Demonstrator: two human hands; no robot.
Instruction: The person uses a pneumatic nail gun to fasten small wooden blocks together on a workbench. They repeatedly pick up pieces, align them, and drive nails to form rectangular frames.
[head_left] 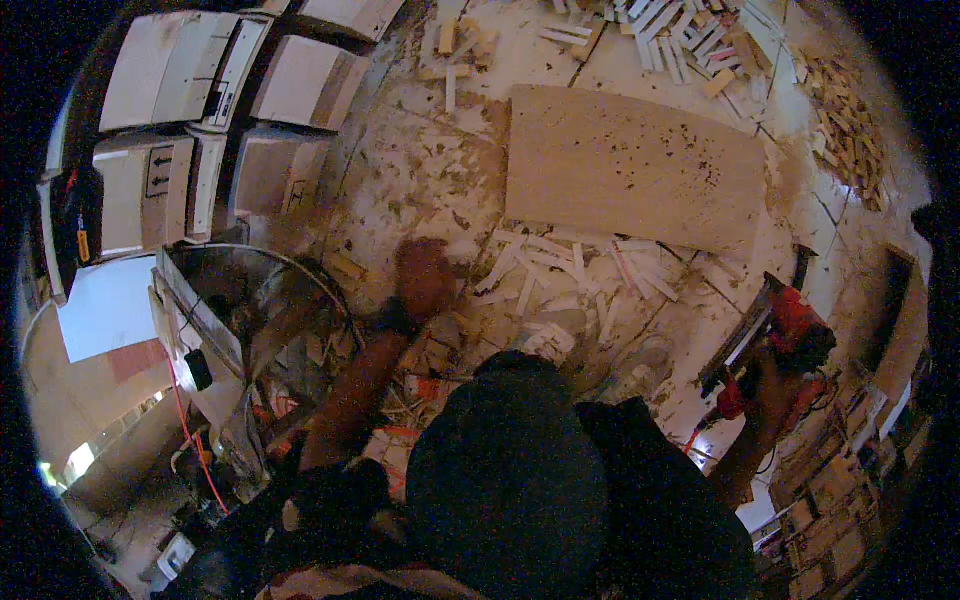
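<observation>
My right hand [772,382], off to the right, is closed round the handle of a red and black nail gun [803,328]. The gun's long slanted magazine points down and to the left, and a red air hose [692,438] seems to run from near its handle. In the middle left, my left hand [426,276] hangs over the littered floor, a dark band round its wrist. Motion smears its fingers, so I cannot see whether they are closed; nothing shows in it. Ahead of me a wide tan board [610,160] lies flat on the floor, with dark specks scattered over it.
Stacked cartons [165,75] stand at the far left, above a round dark bin [270,290] with scraps in it. White wood strips [540,265] litter the floor by my feet. Piles of wood offcuts [845,125] lie at the far right. A red cord [190,430] hangs at the left.
</observation>
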